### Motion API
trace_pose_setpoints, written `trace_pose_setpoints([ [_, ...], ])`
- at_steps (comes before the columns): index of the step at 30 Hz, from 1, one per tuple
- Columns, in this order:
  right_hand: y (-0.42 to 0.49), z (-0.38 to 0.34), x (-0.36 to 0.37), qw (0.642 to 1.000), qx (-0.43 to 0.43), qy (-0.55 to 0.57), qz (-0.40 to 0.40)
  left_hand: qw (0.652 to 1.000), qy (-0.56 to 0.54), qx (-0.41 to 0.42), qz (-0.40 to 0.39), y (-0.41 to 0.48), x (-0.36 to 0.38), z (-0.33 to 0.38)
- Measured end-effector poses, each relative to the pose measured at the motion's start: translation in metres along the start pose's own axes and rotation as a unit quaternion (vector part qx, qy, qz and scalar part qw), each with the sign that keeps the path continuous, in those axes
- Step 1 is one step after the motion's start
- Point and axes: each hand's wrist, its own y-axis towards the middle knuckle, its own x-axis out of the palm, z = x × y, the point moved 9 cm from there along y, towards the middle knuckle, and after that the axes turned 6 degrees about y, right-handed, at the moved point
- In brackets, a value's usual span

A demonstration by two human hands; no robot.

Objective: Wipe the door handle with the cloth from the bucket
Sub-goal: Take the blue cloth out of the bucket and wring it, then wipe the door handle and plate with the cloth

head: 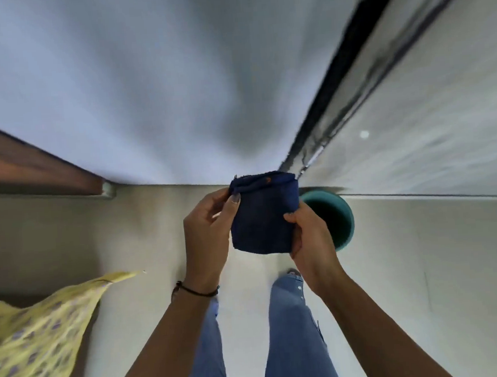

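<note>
A dark blue cloth (262, 214), folded into a rough square, hangs in front of me at mid-frame. My left hand (208, 236) pinches its upper left corner and my right hand (310, 237) grips its lower right edge. A teal bucket (343, 215) stands on the floor just behind and right of my right hand, partly hidden by it. No door handle is visible; the frame is blurred.
A pale wall (150, 86) fills the top. A dark vertical strip (347, 61) runs beside a light panel on the right. A brown wooden edge (31, 166) comes in at the left. Yellow patterned fabric (36, 339) is at the lower left. My legs in jeans (291, 333) stand on the light floor.
</note>
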Motion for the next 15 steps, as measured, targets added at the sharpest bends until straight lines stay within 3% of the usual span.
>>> trace_pose_setpoints([
  [8,-0.037,0.076,0.251,0.983,0.025,-0.05,-0.173,0.998,-0.042,0.003,0.051,0.031,-0.254,0.032],
  [15,-0.025,0.096,0.401,0.977,0.052,0.002,-0.207,0.981,-0.144,-0.007,0.131,0.078,-0.411,0.029],
])
